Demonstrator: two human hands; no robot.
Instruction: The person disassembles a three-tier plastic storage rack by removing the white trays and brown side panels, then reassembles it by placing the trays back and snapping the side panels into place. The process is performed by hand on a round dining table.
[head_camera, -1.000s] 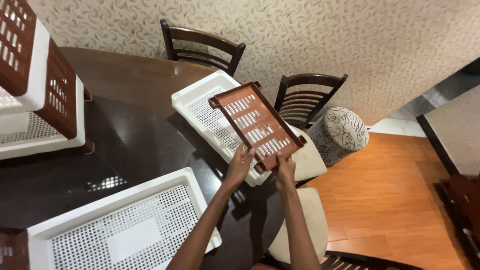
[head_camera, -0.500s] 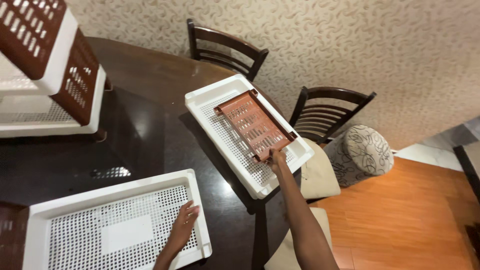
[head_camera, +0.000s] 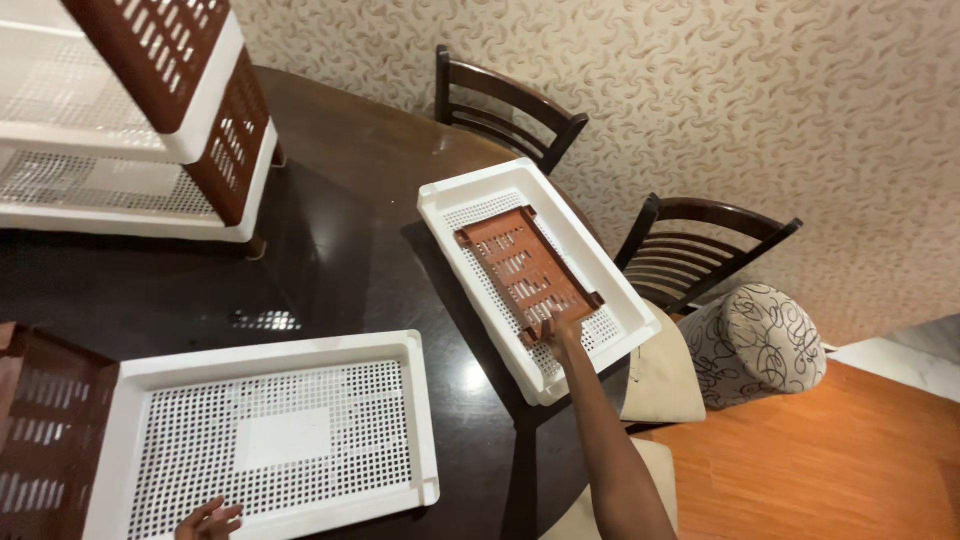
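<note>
Bare dark table (head_camera: 360, 260) lies open between the two white trays (head_camera: 600, 290), rack (head_camera: 130, 130) blocking far-left

Dark glossy wooden table (head_camera: 350, 250), white perforated tray (head_camera: 270, 440) flat near the front edge, second white tray (head_camera: 600, 290) angled at the far right edge (overhanging slightly), white-and-brown stacked rack (head_camera: 130, 130) at far left.

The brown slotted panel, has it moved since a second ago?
Yes. The brown slotted panel went from held up above the far white tray to lying flat inside it, right hand on its near end.
</note>
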